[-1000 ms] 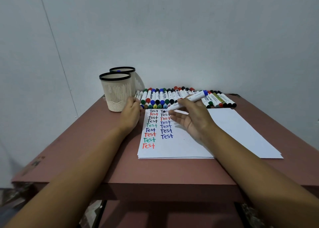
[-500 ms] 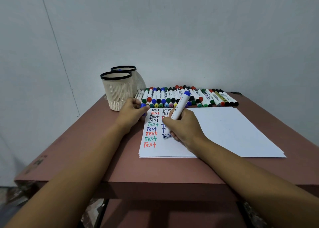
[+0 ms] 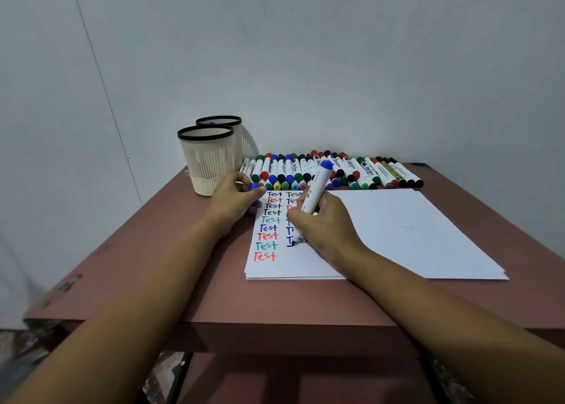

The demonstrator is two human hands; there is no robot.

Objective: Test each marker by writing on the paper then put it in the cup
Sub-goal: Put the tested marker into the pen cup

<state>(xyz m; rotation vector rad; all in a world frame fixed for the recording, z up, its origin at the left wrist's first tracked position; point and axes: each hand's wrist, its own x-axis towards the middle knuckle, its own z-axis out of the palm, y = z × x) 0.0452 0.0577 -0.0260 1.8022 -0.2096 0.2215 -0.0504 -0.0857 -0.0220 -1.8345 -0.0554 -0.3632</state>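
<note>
My right hand [image 3: 325,226] grips a white marker with a blue end [image 3: 316,189], tilted, its tip down on the white paper [image 3: 397,235] at the foot of the second column of "Test" words. My left hand [image 3: 234,200] rests at the paper's left edge and pinches the marker's blue cap [image 3: 254,187]. Two cream mesh cups with black rims stand at the back left: the near cup [image 3: 208,159] and the far cup [image 3: 227,128] behind it. A row of capped markers [image 3: 336,171] lies along the back of the table.
The reddish-brown table [image 3: 214,296] stands against a grey wall. The paper stack's right half is blank. The table's front edge runs just below the paper, with the floor visible beneath.
My right hand brought the marker from above the row down to the paper and now writes at the bottom of the second column. My left hand came away holding the blue cap.
</note>
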